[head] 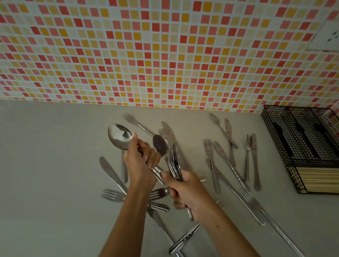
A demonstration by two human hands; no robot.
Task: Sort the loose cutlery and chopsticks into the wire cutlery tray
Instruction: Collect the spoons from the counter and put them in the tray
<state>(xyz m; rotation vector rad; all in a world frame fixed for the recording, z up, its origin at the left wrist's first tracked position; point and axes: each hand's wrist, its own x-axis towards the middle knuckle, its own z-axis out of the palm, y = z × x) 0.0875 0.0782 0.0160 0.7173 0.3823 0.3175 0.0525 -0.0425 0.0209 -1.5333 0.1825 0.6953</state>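
- The left hand (140, 160) is raised above the surface (33, 162), with its fingers curled round the handle of a large spoon (119, 136). The spoon's bowl points up and away, and the thumb rests just below the bowl.
- The right hand (188, 192), just beside and nearer than the left, is clamped round a bundle of spoons (163, 147) that stand upright with their bowls on top.
- Loose forks and knives lie scattered on the surface beneath and around both hands: a knife (110, 173) and a fork (113, 195) to the left, and a pair of forks (215, 151) to the right.
- More forks and knives lie between the hands and the wire tray (280, 148).
- The black wire tray sits at the right edge of the surface, against the tiled wall (156, 46).
- Pale chopsticks (331, 181) fill the tray's nearest compartment, lying crosswise.
- A white socket (333, 38) is on the wall above the tray.
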